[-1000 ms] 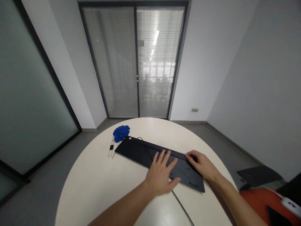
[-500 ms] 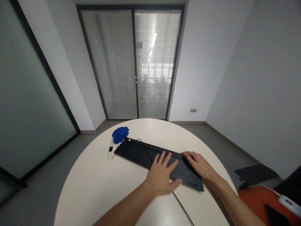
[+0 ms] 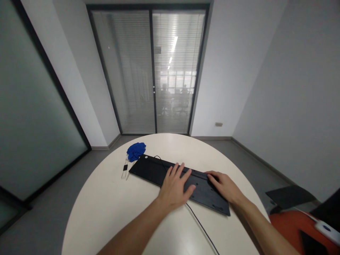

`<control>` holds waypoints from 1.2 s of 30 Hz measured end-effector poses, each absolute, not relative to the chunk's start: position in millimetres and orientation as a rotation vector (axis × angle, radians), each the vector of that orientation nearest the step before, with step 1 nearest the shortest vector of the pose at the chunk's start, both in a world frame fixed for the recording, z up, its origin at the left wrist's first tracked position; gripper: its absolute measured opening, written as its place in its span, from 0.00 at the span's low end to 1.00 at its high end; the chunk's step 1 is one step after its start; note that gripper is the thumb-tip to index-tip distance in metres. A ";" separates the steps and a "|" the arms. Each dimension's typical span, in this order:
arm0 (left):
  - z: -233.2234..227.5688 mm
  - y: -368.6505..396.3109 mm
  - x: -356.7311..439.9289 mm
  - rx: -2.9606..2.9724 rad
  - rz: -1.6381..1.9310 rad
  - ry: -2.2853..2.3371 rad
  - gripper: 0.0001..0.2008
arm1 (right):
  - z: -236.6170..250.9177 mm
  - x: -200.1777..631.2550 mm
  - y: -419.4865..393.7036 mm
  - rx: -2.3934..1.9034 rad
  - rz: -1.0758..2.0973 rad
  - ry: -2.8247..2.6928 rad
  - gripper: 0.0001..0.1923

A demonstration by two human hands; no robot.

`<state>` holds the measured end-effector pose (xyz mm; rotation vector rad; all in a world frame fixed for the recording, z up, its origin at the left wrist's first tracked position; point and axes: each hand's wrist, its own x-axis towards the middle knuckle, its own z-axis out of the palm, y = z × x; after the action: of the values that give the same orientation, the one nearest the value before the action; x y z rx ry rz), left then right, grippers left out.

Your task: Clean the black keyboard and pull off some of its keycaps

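Note:
A black keyboard [image 3: 151, 170] lies underside up and slantwise on the round table, its far left end away from me. My left hand [image 3: 174, 186] rests over its middle with the fingers spread. Under that hand runs the thin black cable [image 3: 200, 225], which shows again on the keyboard's back and trails toward the near table edge. At the right end, my right hand [image 3: 223, 186] grips the keyboard's far edge, thumb on the back; its other fingertips are partly hidden.
A crumpled blue cloth [image 3: 136, 151] touches or nearly touches the keyboard's far left corner. Beside it lies a small wire tool with a black middle [image 3: 125, 168]. A red seat [image 3: 289, 226] holding a white power strip [image 3: 328, 228] stands right of the white table [image 3: 106, 212].
My left hand has slid left and slightly away from me along the keyboard, the cable's near part shifting left with it. My right hand and the keyboard have stayed put.

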<state>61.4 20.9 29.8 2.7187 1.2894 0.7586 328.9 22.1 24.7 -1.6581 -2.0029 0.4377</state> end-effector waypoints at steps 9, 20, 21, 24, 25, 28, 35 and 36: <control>16.1 69.5 -14.8 2.433 0.636 1.931 0.29 | 28.0 328.6 19.9 -1.638 0.452 -1.992 0.24; 24.6 51.9 3.5 2.646 0.778 1.678 0.30 | 23.3 331.7 22.3 -1.634 0.463 -1.968 0.24; 23.5 48.6 7.0 2.676 0.736 1.607 0.30 | 23.9 331.5 22.0 -1.632 0.464 -1.971 0.24; 18.6 40.5 15.9 2.703 0.584 1.482 0.29 | 27.7 329.5 19.9 -1.632 0.475 -1.960 0.24; 18.0 38.7 17.9 2.696 0.567 1.477 0.29 | 29.1 328.6 19.0 -1.631 0.482 -1.953 0.24; 22.7 34.4 22.4 2.678 0.594 1.469 0.30 | 31.8 326.7 16.9 -1.631 0.499 -1.941 0.25; 34.1 22.6 43.5 2.765 0.669 1.227 0.33 | 34.5 325.5 15.6 -1.612 0.323 -2.033 0.26; 31.8 21.3 46.9 2.759 0.646 1.213 0.32 | 36.3 323.8 15.2 -1.568 0.274 -2.085 0.25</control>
<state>46.9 21.3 31.8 2.7587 1.2129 0.6464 323.8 15.2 36.3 -1.5681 -2.0852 0.2738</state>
